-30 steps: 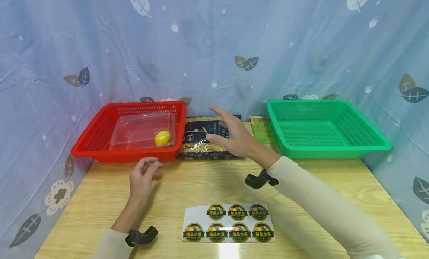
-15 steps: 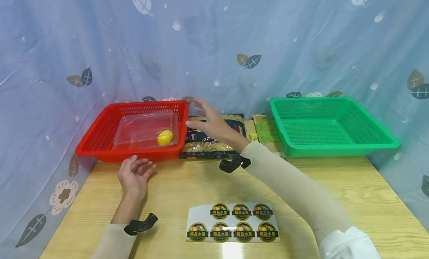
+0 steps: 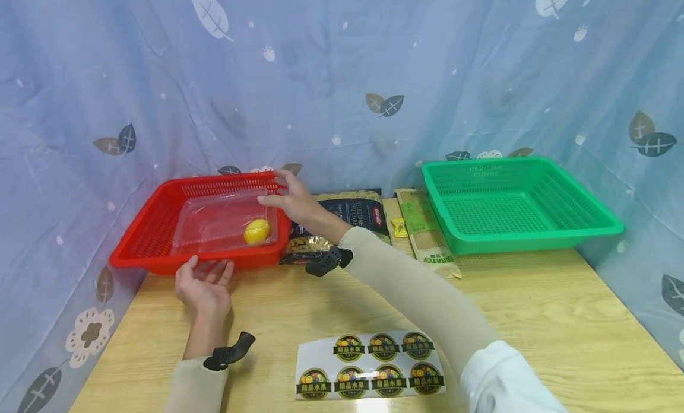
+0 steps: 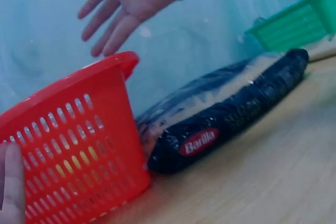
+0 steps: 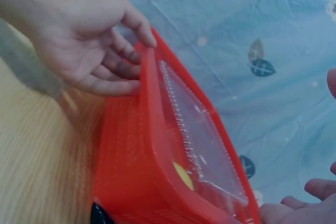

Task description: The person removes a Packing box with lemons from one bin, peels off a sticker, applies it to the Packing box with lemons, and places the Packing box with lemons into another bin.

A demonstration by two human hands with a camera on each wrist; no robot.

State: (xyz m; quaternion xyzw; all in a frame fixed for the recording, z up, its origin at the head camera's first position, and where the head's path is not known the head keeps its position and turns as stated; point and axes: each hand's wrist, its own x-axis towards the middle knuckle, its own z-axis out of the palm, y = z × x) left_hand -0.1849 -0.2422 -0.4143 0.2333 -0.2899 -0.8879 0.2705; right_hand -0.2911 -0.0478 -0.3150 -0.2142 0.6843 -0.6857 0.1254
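A red plastic basket [image 3: 155, 262] stands at the back left. Inside it lies a clear plastic clamshell box [image 3: 205, 223] with a yellow lemon [image 3: 257, 231] at its front right corner. My left hand [image 3: 205, 291] holds the basket's front rim, palm up; in the right wrist view the thumb lies on the rim and the curled fingers meet the outer wall below. My right hand [image 3: 299, 204] is spread over the basket's right rim. Its fingers look apart from the rim in the left wrist view, holding nothing.
Right of the red basket lies a Barilla pasta bag [image 3: 355, 214], then a small yellow packet [image 3: 398, 227] and a long green-and-brown food package [image 3: 424, 223]. A green basket [image 3: 534, 245] stands back right. A sheet of round stickers [image 3: 315, 353] lies in front.
My right hand has travelled left from above the pasta bag to the red basket's right rim. My left hand has shifted left, turned palm up and taken hold of the front rim.
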